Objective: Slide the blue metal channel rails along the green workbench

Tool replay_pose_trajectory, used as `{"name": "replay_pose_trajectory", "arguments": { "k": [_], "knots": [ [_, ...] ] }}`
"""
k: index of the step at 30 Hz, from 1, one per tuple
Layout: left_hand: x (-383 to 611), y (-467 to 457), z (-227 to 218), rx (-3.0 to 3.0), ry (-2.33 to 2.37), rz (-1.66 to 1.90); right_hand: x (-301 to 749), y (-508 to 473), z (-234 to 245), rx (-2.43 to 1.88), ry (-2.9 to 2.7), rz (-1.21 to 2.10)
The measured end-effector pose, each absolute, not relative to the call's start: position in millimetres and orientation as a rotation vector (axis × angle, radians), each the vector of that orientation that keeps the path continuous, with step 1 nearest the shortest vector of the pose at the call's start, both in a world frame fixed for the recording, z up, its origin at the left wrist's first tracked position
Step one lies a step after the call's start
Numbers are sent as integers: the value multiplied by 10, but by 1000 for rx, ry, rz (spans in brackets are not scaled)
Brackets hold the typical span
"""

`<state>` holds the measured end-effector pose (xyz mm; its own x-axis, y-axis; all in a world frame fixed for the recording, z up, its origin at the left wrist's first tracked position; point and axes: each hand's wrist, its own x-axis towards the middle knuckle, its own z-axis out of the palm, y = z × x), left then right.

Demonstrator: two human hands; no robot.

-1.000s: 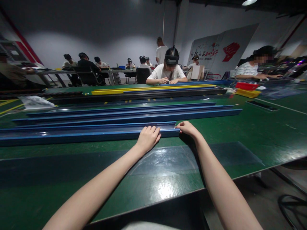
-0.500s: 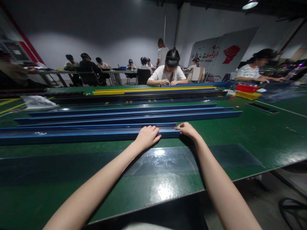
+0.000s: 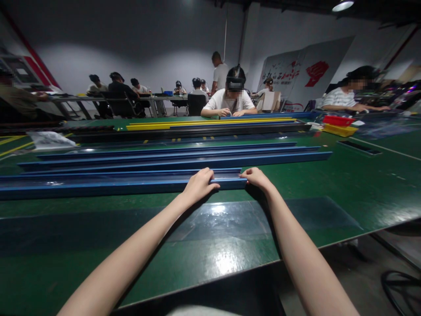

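Left hand [image 3: 199,185]: you are gripping the blue rail [image 3: 115,188] over its near wall
Right hand [image 3: 257,177]: you are pinching its end
Other rails [image 3: 184,157]: are lying beyond it

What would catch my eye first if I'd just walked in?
Probably the nearest blue channel, with the left hand curled over its near wall and the right hand pinched at its right end. Beyond it, other blue channels lie across the green table. Toward the far right, a red tray and a yellow tray stand out.
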<state>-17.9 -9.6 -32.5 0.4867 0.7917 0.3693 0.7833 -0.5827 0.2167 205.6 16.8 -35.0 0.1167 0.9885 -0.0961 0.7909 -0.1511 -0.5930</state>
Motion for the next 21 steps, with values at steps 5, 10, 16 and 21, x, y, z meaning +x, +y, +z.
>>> {"name": "replay_pose_trajectory", "arguments": {
  "k": [5,10,16,21],
  "knots": [
    [-175,-89,-333,2688,1438,685,2046,160,-341,-2010,-1723,676],
    [-165,-108,-336,2690,1474,670,2059,176,-365,-2007,-1729,650],
    [-158,-110,-345,2714,1499,646,2081,202,-407,-2001,-1743,585],
    [-161,-110,-351,2723,1493,655,2091,199,-401,-2011,-1749,557]
  ]
}}
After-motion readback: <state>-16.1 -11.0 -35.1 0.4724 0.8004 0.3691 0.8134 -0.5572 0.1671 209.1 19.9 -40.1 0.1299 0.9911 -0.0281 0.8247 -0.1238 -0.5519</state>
